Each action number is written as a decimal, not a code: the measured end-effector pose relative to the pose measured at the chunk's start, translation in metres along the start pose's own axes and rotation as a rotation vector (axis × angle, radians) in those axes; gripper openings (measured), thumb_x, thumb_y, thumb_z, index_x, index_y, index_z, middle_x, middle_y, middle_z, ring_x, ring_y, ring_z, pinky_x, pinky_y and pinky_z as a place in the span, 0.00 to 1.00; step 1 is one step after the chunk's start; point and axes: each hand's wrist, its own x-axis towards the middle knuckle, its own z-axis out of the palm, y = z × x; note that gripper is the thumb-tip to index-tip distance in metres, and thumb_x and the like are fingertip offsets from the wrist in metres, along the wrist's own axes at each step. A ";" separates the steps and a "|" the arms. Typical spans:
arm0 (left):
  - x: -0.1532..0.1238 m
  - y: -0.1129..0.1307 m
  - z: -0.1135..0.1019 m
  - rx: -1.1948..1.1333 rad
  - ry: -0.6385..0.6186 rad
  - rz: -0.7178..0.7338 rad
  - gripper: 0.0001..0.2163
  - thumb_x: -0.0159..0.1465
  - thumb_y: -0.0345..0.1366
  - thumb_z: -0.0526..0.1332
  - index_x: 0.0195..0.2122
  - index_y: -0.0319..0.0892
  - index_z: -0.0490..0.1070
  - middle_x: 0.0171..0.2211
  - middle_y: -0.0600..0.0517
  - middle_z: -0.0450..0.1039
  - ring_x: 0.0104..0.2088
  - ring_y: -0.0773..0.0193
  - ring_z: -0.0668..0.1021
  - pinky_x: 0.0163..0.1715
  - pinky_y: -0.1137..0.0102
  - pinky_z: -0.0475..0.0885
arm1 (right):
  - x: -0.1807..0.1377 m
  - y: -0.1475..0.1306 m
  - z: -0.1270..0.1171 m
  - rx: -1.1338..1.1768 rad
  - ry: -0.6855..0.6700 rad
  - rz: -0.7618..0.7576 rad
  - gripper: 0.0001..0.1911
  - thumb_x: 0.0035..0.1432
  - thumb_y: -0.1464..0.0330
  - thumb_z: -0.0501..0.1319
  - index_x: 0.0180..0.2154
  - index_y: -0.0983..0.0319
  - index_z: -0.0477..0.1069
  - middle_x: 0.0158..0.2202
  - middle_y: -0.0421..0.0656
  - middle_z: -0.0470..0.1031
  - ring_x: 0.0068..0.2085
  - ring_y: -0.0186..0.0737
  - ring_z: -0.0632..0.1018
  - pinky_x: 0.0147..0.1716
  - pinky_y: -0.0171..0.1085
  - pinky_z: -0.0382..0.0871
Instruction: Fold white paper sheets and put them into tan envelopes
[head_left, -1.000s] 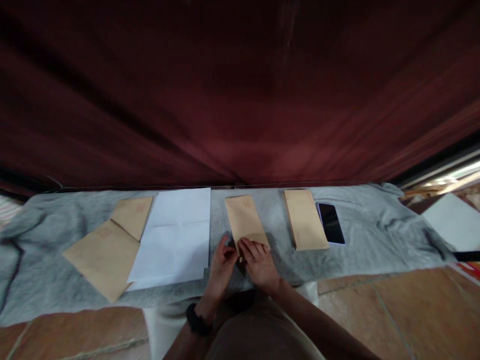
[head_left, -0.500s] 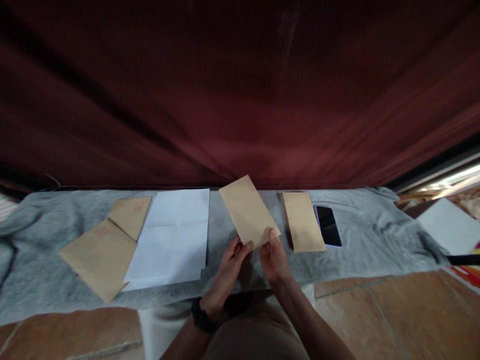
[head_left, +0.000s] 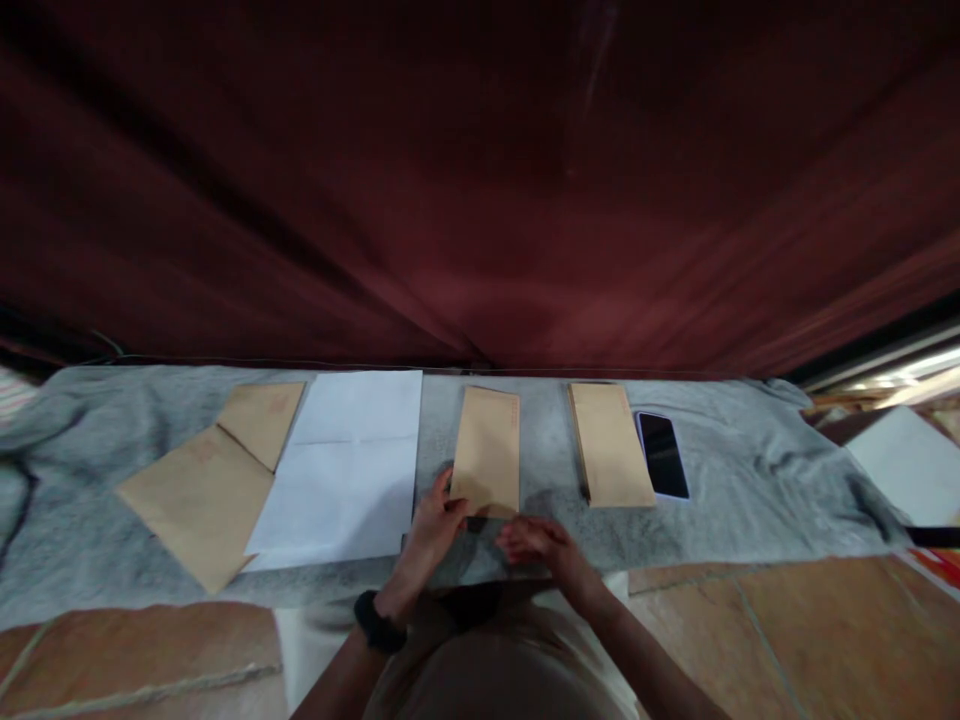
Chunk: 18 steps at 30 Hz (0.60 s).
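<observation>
At its seven-o'clock corner, a rectangular brown-paper envelope (head_left: pixel 486 450) is pinched by the left hand (head_left: pixel 430 528), seemingly for positioning, with steadying probably needed from the loosely curled, empty right hand (head_left: pixel 537 540).

A brown paper envelope (head_left: pixel 486 450), longer than wide, lies on the grey cloth (head_left: pixel 750 470) with its long sides running near to far. Small reddish print shows along the right edge by the far right corner; the rest of the upper face looks plain. Its near part is in shadow, and whether the near edge touches the cloth is unclear. White sheets (head_left: pixel 352 480) lie apart on its left.
</observation>
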 end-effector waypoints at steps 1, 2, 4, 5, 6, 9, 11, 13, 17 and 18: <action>-0.003 -0.001 0.002 0.033 0.010 0.015 0.32 0.55 0.35 0.61 0.63 0.37 0.65 0.26 0.54 0.75 0.20 0.65 0.71 0.21 0.71 0.65 | 0.004 -0.006 -0.003 -0.160 0.042 -0.166 0.25 0.66 0.49 0.56 0.48 0.60 0.80 0.50 0.53 0.82 0.51 0.53 0.81 0.56 0.52 0.73; -0.006 -0.002 0.003 0.065 0.018 0.031 0.32 0.56 0.35 0.60 0.64 0.37 0.64 0.26 0.54 0.75 0.20 0.64 0.72 0.22 0.70 0.66 | 0.010 -0.012 -0.005 -0.346 0.058 -0.342 0.24 0.69 0.52 0.53 0.54 0.58 0.78 0.56 0.50 0.79 0.58 0.51 0.78 0.62 0.51 0.67; -0.012 -0.003 0.006 0.109 0.024 0.053 0.32 0.57 0.35 0.60 0.65 0.37 0.63 0.27 0.54 0.75 0.21 0.63 0.73 0.24 0.69 0.67 | 0.029 -0.024 -0.009 -0.742 -0.008 -0.622 0.24 0.72 0.57 0.52 0.63 0.55 0.69 0.66 0.46 0.69 0.68 0.49 0.67 0.70 0.54 0.53; -0.015 -0.003 0.007 0.122 0.014 0.054 0.33 0.58 0.35 0.59 0.67 0.37 0.61 0.28 0.53 0.75 0.21 0.63 0.73 0.24 0.69 0.68 | 0.040 -0.028 -0.010 -0.911 -0.037 -0.712 0.25 0.72 0.59 0.52 0.66 0.54 0.65 0.69 0.44 0.64 0.70 0.48 0.62 0.72 0.55 0.49; -0.016 -0.003 0.006 0.129 -0.006 0.049 0.34 0.58 0.35 0.58 0.68 0.37 0.59 0.29 0.53 0.75 0.22 0.63 0.74 0.24 0.69 0.68 | 0.052 -0.031 -0.010 -1.053 -0.041 -0.775 0.26 0.73 0.60 0.52 0.68 0.55 0.62 0.71 0.44 0.60 0.72 0.46 0.59 0.72 0.54 0.48; -0.019 -0.002 0.004 0.152 -0.043 0.013 0.37 0.60 0.34 0.58 0.71 0.35 0.53 0.29 0.53 0.75 0.23 0.63 0.75 0.25 0.69 0.70 | 0.085 -0.031 -0.013 -1.331 -0.019 -0.852 0.26 0.72 0.62 0.54 0.69 0.56 0.60 0.72 0.46 0.58 0.72 0.44 0.58 0.72 0.52 0.51; -0.020 -0.002 0.003 0.179 -0.029 -0.012 0.38 0.60 0.35 0.58 0.72 0.35 0.51 0.26 0.54 0.73 0.23 0.62 0.75 0.27 0.69 0.70 | 0.102 -0.029 -0.016 -1.390 -0.006 -0.850 0.27 0.72 0.61 0.55 0.69 0.58 0.60 0.72 0.47 0.57 0.73 0.44 0.58 0.72 0.52 0.51; -0.021 -0.002 0.003 0.176 -0.005 -0.019 0.38 0.60 0.34 0.59 0.72 0.36 0.51 0.26 0.55 0.74 0.22 0.62 0.75 0.28 0.69 0.70 | 0.114 -0.028 -0.019 -1.370 0.003 -0.842 0.27 0.73 0.61 0.54 0.69 0.59 0.59 0.72 0.47 0.56 0.73 0.44 0.58 0.72 0.52 0.50; -0.022 0.001 0.004 0.086 0.010 -0.019 0.40 0.57 0.34 0.64 0.72 0.39 0.54 0.27 0.52 0.78 0.21 0.60 0.75 0.27 0.68 0.68 | 0.133 -0.037 -0.026 -1.206 0.045 -0.820 0.29 0.72 0.60 0.54 0.70 0.59 0.57 0.72 0.47 0.56 0.72 0.45 0.59 0.73 0.52 0.47; -0.022 0.002 0.003 0.054 0.009 -0.023 0.41 0.57 0.34 0.65 0.72 0.39 0.55 0.27 0.52 0.78 0.21 0.60 0.74 0.25 0.68 0.67 | 0.137 -0.040 -0.028 -1.179 0.059 -0.809 0.29 0.72 0.60 0.55 0.70 0.59 0.57 0.72 0.47 0.56 0.72 0.45 0.59 0.73 0.52 0.46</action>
